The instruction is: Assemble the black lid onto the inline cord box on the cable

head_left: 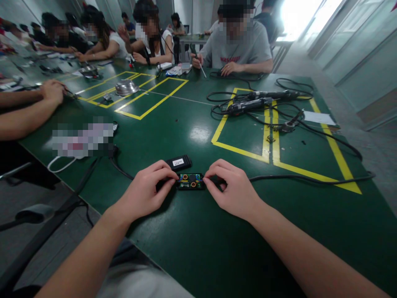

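Note:
A small green circuit board (188,181) with two copper-coloured coils sits in an open black plastic case (190,189) on the table before me. At its left end, my left hand (151,184) is closed in a pinch on the black cable (122,169), where it meets the case. My right hand (232,188) pinches the other black cable (279,178) at the right end. The fingers partly hide both cable ends. Just behind the case lies a ribbed black cover (179,162) with a white label, touched by neither hand.
Electric screwdrivers (249,106) with tangled cords lie at the back right within yellow tape (238,152). A metal bowl (126,87) stands at the back left. A co-worker's hands (53,91) rest at the left; another person (237,51) sits opposite.

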`<state>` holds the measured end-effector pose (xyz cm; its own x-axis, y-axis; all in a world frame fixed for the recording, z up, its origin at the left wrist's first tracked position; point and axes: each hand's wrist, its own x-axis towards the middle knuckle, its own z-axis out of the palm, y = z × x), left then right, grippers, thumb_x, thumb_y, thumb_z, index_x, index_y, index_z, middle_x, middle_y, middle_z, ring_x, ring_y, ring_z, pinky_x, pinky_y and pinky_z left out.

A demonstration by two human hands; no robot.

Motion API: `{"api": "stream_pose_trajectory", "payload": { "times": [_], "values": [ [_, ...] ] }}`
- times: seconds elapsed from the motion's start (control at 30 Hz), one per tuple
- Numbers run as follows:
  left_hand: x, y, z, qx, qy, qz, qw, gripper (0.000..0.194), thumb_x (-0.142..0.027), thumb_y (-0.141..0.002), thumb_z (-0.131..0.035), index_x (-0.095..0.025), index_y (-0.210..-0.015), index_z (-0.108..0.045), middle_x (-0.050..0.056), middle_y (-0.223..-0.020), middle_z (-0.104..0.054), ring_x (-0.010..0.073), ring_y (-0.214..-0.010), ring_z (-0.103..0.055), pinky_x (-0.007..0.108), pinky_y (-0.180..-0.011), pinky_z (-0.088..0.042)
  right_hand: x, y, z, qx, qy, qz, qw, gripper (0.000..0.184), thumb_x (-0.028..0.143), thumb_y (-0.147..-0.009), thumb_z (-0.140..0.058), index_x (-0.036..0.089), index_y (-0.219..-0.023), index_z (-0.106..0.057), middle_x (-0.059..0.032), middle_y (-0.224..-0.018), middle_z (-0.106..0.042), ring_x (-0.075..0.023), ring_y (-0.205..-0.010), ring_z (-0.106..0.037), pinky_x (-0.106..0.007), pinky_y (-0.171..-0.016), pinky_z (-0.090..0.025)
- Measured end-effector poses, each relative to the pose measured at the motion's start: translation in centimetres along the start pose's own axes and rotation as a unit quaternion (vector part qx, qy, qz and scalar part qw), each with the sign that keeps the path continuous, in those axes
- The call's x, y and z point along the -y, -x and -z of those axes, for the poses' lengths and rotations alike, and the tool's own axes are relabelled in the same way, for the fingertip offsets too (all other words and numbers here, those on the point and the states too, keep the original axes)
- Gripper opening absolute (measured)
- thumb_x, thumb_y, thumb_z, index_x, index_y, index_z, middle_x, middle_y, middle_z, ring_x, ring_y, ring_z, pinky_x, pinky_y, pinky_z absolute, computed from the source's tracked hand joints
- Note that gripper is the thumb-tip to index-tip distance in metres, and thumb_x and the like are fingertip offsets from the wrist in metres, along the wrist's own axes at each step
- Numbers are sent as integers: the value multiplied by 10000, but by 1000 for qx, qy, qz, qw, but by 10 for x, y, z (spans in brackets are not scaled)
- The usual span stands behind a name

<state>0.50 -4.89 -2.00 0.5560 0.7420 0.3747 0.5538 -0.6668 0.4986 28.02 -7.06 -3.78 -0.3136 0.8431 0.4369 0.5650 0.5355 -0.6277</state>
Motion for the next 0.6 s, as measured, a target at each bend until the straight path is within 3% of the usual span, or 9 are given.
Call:
{"api": "stream_pose_trajectory", "payload": {
  "times": [0.37,0.6],
  "values": [
    [-1,1,0,-12,9,-8,1000,161,-157,-1046,-609,-195,-1015,-762,41,-1006,-721,160,-854,-707,260,-768,-547,-8,2,-5,-1,6,12,1000,154,218,-1035,-648,217,-889,-697,-53,-983,-706,-162,-746,-643,-322,-659,-544],
    [3,-1,1,-10,6,5,1000,134,-189,-1042,-648,-200,-950,-744,40,-1025,-721,167,-866,-708,289,-797,-556,-7,0,-4,27,58,10,998,154,181,-1030,-644,227,-883,-646,-50,-952,-729,-216,-862,-676,-377,-776,-498]
  ]
}}
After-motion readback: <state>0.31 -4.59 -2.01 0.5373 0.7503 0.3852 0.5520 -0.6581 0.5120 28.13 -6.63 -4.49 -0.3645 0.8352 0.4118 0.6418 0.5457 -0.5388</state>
